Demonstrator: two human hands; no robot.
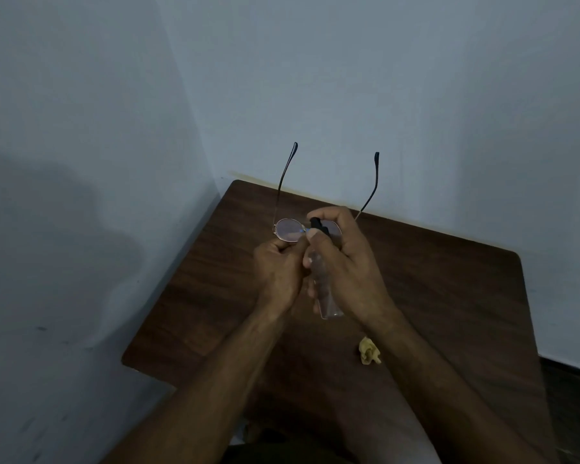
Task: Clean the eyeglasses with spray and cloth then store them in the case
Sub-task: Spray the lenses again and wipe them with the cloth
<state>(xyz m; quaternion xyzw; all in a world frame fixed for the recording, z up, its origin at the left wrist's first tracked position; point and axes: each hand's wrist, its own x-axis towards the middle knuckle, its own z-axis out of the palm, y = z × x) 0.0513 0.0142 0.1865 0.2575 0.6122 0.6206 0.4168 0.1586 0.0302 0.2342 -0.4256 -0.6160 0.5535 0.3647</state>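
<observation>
- My left hand (277,272) is closed in a pinch on the thin, round-lensed metal eyeglasses (288,230). It grips the frame low, near the bridge, I judge to keep fingertips off the glass.
- The eyeglasses are held in the air above the dark wood-grain table (449,296). Their temple arms (377,165) are unfolded and point away toward the pale blue-grey wall (382,95), which leaves the lens faces open to the spray.
- My right hand (352,262) wraps the small clear plastic spray bottle (329,303), with a finger curled over its black pump head (317,224). The head sits just beside the lenses, close enough, I judge, that the mist lands on glass rather than wood.
- The crumpled pale-yellow cloth (369,351) lies on the table beside my right forearm, within easy reach for wiping.
- I can make out no case from here. The near table edge under my arms is too dark to read.
- I judge the step in hand to be spraying, with wiping and storing not yet done.
</observation>
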